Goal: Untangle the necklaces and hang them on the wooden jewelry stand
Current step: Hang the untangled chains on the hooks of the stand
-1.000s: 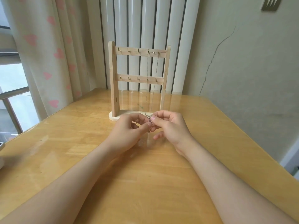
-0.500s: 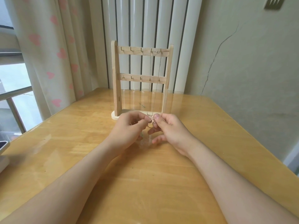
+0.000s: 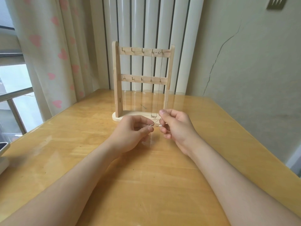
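Left three hooks point(image 3: 133, 51) stand free (hung necklace point(image 3: 160, 82) blocks the right two).

Both hands, left point(image 3: 132, 132) and right point(image 3: 176, 126), pinch a thin chain point(image 3: 155, 125) stretched between them over the table point(image 3: 146, 185), just before the stand point(image 3: 143, 82), where one necklace point(image 3: 160, 75) hangs.

Our hands have pulled apart: left hand point(image 3: 135, 129) and right hand point(image 3: 175, 126) were touching at the fingertips, now there's a gap. A short run of chain point(image 3: 155, 124) is stretched taut between them; before it was bunched inside the pinch. Right hand also sits slightly higher, thumb up near the hung necklace's pendant point(image 3: 154, 116).
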The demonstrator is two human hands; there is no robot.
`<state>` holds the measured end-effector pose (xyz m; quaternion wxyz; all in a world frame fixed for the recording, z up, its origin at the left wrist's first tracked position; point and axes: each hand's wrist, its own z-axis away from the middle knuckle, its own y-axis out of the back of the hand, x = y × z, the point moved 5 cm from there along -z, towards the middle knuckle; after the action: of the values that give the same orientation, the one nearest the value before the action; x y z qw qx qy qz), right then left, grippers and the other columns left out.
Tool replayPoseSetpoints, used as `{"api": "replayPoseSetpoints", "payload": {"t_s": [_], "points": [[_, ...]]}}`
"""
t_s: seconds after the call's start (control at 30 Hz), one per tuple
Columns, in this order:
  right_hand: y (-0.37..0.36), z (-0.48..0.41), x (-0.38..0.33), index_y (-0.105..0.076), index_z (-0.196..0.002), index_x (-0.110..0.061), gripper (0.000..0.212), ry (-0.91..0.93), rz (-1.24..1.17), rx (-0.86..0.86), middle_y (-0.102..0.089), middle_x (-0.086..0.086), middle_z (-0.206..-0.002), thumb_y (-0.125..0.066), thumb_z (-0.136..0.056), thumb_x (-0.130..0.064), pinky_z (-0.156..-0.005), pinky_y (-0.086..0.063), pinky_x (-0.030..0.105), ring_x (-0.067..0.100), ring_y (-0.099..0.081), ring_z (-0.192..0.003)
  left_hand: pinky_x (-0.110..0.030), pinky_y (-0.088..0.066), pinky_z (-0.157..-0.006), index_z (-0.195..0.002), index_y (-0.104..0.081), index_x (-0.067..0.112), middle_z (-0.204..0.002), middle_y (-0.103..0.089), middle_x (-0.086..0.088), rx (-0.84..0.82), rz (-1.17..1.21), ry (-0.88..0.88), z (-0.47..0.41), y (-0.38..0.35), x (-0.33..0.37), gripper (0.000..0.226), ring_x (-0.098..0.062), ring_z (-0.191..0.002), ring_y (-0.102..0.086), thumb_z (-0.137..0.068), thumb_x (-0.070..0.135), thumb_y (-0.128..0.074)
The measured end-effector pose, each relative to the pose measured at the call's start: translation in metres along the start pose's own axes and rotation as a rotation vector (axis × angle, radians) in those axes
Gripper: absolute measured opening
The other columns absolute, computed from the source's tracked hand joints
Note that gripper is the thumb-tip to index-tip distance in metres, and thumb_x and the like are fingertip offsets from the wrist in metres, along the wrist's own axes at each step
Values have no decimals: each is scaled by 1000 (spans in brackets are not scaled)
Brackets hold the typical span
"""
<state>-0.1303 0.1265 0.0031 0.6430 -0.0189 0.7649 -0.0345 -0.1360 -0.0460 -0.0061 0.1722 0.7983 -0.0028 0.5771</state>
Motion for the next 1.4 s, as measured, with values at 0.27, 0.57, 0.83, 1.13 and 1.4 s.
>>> {"api": "replayPoseSetpoints", "payload": {"t_s": [0.27,0.57,0.83,1.13,1.4], "points": [[0,1,2,-72,-98,-15,27,97,218,36,-45,-5,-62,-65,-86,8,-50,-40,26,16,-45,-57,-51,-64,-91,-116,-71,7,-102,-81,-14,-9,130,66,-2,-1,-7,15,-21,-85,-76,-102,4,-70],[-1,2,2,-79,-93,-24,9,194,535,61,-71,11,-66,-72,-94,-18,-61,-52,30,15,-60,-53,-21,-57,-60,-105,-74,14,-93,-80,-8,151,13,-8,-3,12,-5,16,-13,-79,-77,-94,5,-81],[-8,8,6,-71,-110,-19,12,101,548,-94,-79,5,-75,-61,-104,-15,-47,-47,25,23,-55,-39,-10,-54,-72,-101,-76,22,-92,-78,15,222,-396,-220,-2,12,5,13,1,-82,-73,-94,11,-78],[-8,8,3,-70,-106,-17,5,122,561,-106,-80,3,-75,-71,-101,-18,-48,-48,25,22,-61,-41,-11,-54,-70,-105,-80,23,-95,-79,18,227,-418,-254,-2,11,7,12,1,-86,-74,-96,17,-77],[-5,3,3,-73,-97,-18,5,187,590,-24,-78,3,-82,-71,-101,-15,-53,-52,25,23,-72,-49,-19,-56,-67,-89,-80,28,-84,-77,19,203,-420,-204,-2,10,6,14,-3,-75,-73,-96,20,-71]]}}
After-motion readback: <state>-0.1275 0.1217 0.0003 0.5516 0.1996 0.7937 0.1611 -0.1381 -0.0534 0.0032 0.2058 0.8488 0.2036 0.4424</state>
